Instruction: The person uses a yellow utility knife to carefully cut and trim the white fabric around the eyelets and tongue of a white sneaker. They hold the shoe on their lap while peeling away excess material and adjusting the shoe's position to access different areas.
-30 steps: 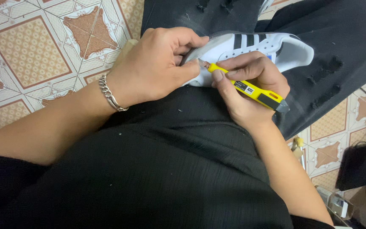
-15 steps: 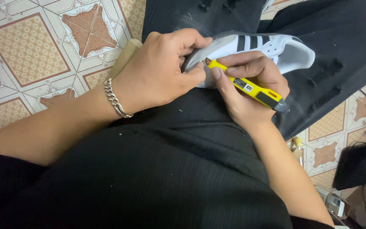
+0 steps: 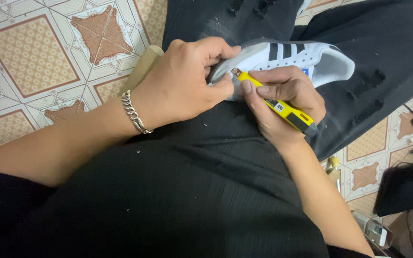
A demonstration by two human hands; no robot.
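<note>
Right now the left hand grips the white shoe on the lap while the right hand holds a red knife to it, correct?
Not quite: the knife is yellow, not red, as the head view shows. The left hand does grip the white shoe on the lap, and the right hand holds the knife to it.

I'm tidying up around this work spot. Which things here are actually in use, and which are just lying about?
In use:
white shoe, held by the left hand
yellow knife, in the right hand

Lying about:
wooden block on the tiled floor
black box
small bottle
</note>
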